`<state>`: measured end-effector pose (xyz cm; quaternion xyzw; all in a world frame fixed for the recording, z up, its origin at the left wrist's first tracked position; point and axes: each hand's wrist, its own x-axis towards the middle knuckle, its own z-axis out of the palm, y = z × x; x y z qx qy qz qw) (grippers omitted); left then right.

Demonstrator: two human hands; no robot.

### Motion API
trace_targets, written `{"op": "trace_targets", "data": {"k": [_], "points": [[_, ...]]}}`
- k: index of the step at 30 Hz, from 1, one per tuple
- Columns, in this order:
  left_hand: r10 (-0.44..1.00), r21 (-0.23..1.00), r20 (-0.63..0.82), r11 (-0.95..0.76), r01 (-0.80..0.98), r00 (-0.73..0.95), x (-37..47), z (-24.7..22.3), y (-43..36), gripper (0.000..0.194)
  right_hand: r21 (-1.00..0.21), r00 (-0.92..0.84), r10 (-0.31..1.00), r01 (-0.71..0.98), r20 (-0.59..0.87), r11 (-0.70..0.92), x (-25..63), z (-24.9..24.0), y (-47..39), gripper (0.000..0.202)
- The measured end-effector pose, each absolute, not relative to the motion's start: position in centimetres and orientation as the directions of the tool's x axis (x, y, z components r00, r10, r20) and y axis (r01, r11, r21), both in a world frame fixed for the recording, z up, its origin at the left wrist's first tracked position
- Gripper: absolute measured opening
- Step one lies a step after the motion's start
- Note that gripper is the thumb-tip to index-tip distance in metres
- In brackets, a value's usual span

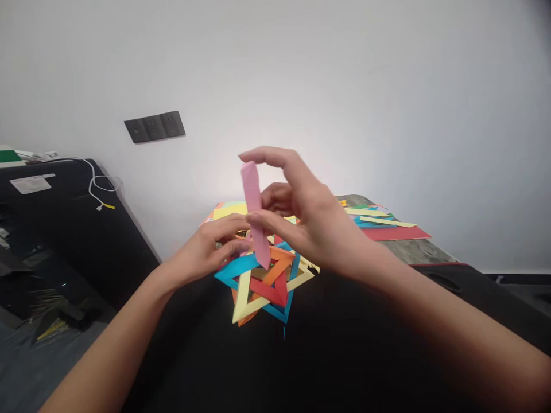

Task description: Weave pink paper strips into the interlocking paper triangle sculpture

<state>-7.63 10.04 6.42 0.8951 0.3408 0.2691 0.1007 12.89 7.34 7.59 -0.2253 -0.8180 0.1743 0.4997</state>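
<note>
A star-shaped model of folded paper strips [279, 292] in blue, cream, orange and red is in the middle of the view, above the black surface. From it rises a pink folded paper strip [251, 186], nearly upright and tilted a little. My right hand [301, 201] pinches this strip partway up between thumb and fingers, its index finger arched over the top end. Lower on the left, my left hand [221, 241] has its fingers closed at the model's back left edge by the pink paper. Its fingertips are partly hidden.
Coloured paper strips [379, 219] lie on a red sheet [400, 233] on the wood-grain table [424, 252] at right. Yellow paper [228, 211] lies behind my hands. A black cabinet-like object [73, 229] with a white cable [92, 178] stands left. A socket panel [155, 127] is on the wall.
</note>
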Motion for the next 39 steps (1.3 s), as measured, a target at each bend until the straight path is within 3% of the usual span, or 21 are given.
{"op": "trace_targets", "data": {"k": [5,11,23,27,32,35,39], "points": [[0.717,0.462,0.272,-0.683,0.566,0.642,-6.8,7.2,13.3,0.018,-0.391,-0.536,0.492,0.298,0.686,0.871,12.5,9.4,9.8,0.054],[0.716,0.481,0.241,-0.675,0.560,0.655,-6.1,7.0,15.7,0.017,-0.351,-0.626,0.536,0.405,0.566,0.844,12.4,10.0,11.6,0.052],[0.708,0.505,0.190,-0.665,0.551,0.680,-4.7,7.5,16.8,0.014,-0.369,-0.583,0.666,0.556,0.466,0.745,13.1,9.9,13.2,0.047],[0.713,0.515,0.184,-0.656,0.551,0.677,-4.8,7.2,17.3,0.019,-0.304,-0.600,0.665,0.598,0.444,0.742,13.2,9.4,12.9,0.043],[0.729,0.548,0.176,-0.630,0.550,0.661,-5.2,7.2,17.1,0.014,-0.236,-0.597,0.643,0.618,0.479,0.750,13.3,9.1,12.8,0.053],[0.739,0.574,0.164,-0.610,0.546,0.653,-5.6,7.0,16.7,0.021,-0.259,-0.465,0.625,0.632,0.627,0.730,13.7,8.6,12.0,0.041],[0.773,0.608,0.170,-0.570,0.552,0.611,-6.3,6.5,16.5,0.036,-0.419,-0.022,0.533,0.592,0.846,0.689,14.9,5.7,9.9,0.007]]}}
